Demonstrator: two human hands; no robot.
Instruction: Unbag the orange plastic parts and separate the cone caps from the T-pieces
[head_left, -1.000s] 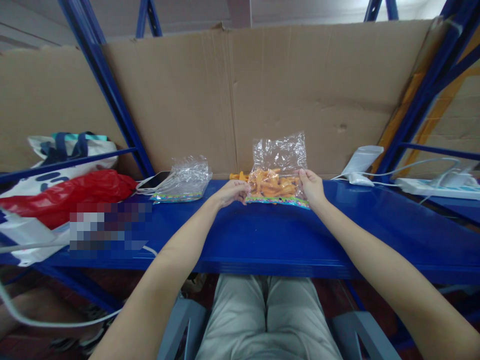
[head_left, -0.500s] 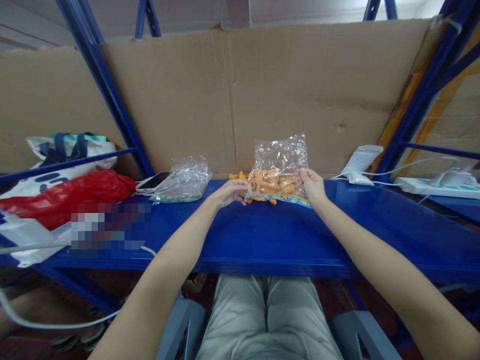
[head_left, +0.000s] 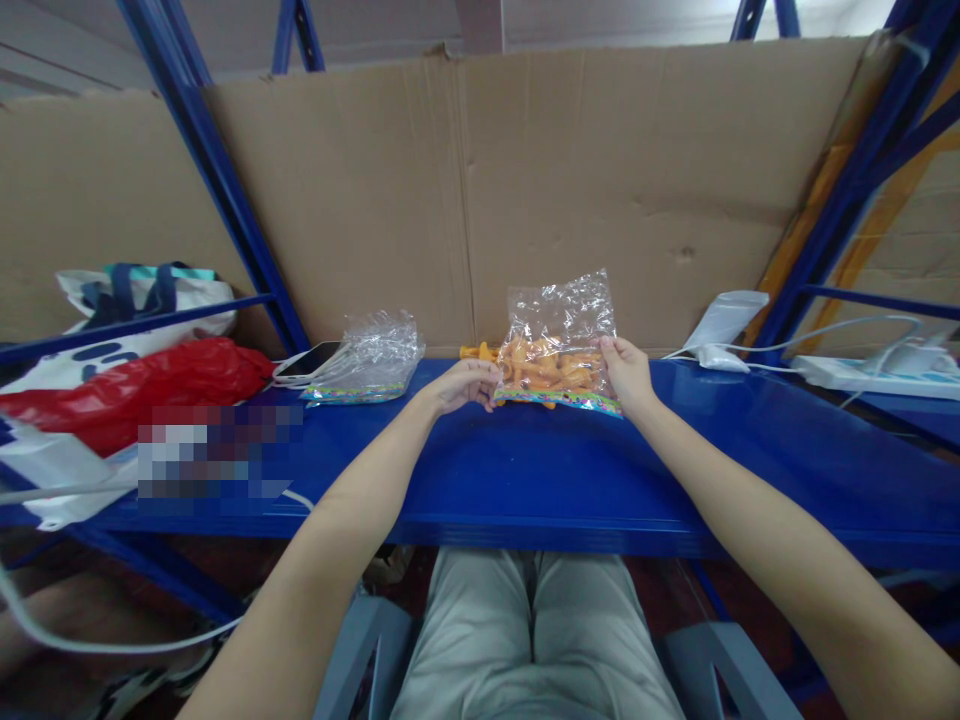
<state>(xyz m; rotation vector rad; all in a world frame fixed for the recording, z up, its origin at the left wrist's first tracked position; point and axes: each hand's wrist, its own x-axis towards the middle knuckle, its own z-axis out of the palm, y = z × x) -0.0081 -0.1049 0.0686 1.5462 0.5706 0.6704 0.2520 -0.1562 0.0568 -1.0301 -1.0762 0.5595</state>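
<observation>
while the hands [head_left: 466, 386] [head_left: 627, 376] pinch a clear bag [head_left: 559, 340] by its sides, brown cardboard [head_left: 600, 160] stands behind the glossy blue shelf [head_left: 517, 480].

A tall brown cardboard panel [head_left: 615, 170] lines the far side, behind blue rack posts [head_left: 225, 190]. On the left, a crumpled red plastic bag [head_left: 165, 385] lies in front of a white tote bag [head_left: 199, 299] with navy handles. A dark-screened phone [head_left: 313, 360] rests just right of them. A white power strip [head_left: 862, 374] lies far right; a white cable [head_left: 120, 648] loops near left.
</observation>
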